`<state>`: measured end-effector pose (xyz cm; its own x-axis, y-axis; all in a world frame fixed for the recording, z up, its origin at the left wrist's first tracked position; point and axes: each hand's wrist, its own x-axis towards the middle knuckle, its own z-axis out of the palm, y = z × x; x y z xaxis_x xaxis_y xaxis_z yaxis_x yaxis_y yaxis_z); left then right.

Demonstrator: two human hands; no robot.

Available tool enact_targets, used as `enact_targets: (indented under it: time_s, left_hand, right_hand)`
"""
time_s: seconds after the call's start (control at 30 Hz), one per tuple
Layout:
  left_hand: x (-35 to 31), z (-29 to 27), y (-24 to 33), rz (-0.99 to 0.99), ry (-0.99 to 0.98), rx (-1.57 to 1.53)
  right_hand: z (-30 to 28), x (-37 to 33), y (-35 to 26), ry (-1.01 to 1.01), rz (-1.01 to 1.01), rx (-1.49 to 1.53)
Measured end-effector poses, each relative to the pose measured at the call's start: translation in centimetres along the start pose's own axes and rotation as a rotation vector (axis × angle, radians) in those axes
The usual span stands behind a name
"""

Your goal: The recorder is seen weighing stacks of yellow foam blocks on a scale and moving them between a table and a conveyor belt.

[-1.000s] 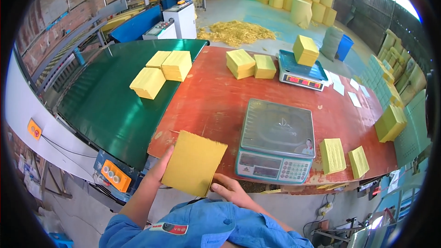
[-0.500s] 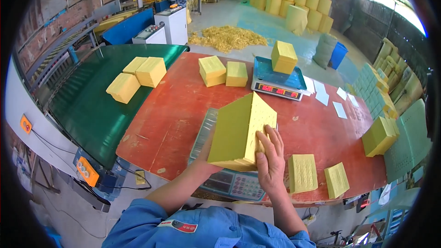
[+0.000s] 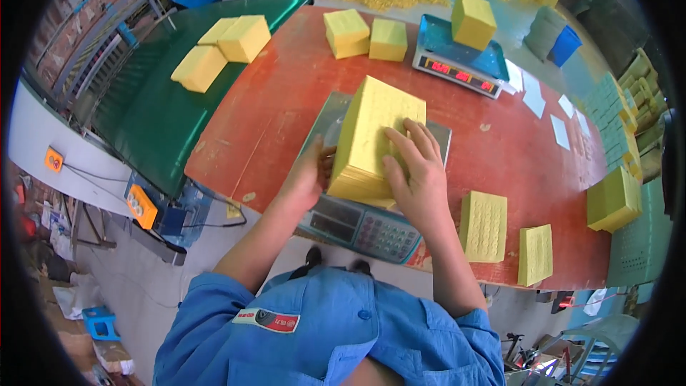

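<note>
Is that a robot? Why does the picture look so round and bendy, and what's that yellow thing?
No robot here, just a person! The camera sits on their head and looks down, and its very wide lens bends straight edges. The left hand is at the left side of a thick yellow block, and the right hand lies on it. Underneath is a scale; I can't tell whether the block rests on it. The scale stands on a red table with more yellow blocks and another scale with lit red numbers. The green surface on the left has three blocks too.
</note>
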<state>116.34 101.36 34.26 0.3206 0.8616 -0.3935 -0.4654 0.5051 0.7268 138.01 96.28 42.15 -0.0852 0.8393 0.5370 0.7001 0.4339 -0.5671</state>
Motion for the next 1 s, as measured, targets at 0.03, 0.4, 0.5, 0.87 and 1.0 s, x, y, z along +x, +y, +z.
enact_targets:
  time_s: [0.03, 0.4, 0.5, 0.87, 1.0]
  left_hand:
    - [-0.9, -1.1, 0.3, 0.013, 0.035, 0.050]
    - [-12.1, -9.1, 3.0, 0.393, 0.239, 0.598]
    - [-11.7, -11.3, 3.9, 0.365, 0.236, 0.641]
    - [-6.4, -9.0, 5.7, 0.279, -0.066, 0.747]
    - [-6.2, -8.3, 5.4, 0.279, -0.114, 0.732]
  right_hand:
    - [0.8, 0.0, -0.8, 0.002, -0.053, -0.096]
    - [-0.8, -2.1, -7.0, 0.128, -0.058, -0.213]
    - [-0.9, -6.1, -8.3, 0.258, 0.025, -0.053]
    - [1.9, -16.7, -10.8, 0.551, 0.654, 0.163]
    - [1.6, -16.9, -11.2, 0.592, 0.698, 0.206]
